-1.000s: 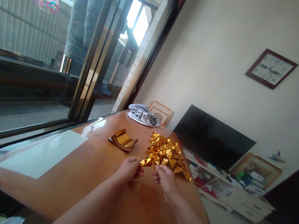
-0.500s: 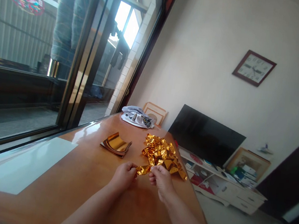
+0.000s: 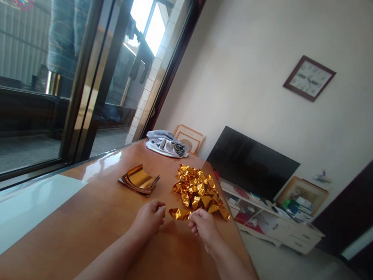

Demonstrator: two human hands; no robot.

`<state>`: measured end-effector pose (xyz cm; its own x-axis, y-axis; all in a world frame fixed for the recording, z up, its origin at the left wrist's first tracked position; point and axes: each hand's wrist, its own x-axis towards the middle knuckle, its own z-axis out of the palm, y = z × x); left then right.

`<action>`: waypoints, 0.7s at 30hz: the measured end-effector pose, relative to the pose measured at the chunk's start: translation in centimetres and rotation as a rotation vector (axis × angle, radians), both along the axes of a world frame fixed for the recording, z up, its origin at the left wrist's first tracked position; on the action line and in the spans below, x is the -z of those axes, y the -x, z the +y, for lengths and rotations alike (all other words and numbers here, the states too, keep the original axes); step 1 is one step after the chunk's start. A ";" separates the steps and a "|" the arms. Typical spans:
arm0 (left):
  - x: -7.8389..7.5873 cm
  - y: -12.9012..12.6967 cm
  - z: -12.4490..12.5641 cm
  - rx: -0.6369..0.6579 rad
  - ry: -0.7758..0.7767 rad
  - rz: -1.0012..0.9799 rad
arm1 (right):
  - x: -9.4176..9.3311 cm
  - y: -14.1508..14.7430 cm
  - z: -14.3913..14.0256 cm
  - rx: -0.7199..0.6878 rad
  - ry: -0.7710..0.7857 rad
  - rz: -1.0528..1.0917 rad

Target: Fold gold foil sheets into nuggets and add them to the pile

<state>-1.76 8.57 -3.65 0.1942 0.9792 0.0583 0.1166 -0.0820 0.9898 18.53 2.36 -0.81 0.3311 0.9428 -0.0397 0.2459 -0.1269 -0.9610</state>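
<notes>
Glossy brown desk (image 3: 103, 220) fills lower frame, glass sliding door upper left, wall clock (image 3: 309, 78) upper right, dark TV (image 3: 251, 163) right of center. Folded gold foil piece (image 3: 180, 213) lies on the desk at center, between both hands. Right hand (image 3: 204, 225) fingers curled, touching its right end. Left hand (image 3: 149, 216) loosely fisted just left, apart from it. Piece is shiny, crinkled, small. Gold foil pile (image 3: 199, 192) just behind; flat foil sheets (image 3: 139, 179) to the left.
</notes>
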 end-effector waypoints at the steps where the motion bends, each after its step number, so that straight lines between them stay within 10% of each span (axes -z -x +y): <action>1: -0.1 0.1 -0.1 0.001 0.000 0.006 | -0.1 -0.5 -0.3 0.010 -0.008 -0.004; 21: 0.1 1.3 -0.1 0.022 -0.019 0.043 | 0.2 -11.3 -2.9 0.420 -0.184 0.038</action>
<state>-3.09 8.50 -3.79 0.2186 0.9734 0.0684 0.1568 -0.1042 0.9821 29.86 -0.58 -1.03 0.6874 0.7198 0.0966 0.1742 -0.0342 -0.9841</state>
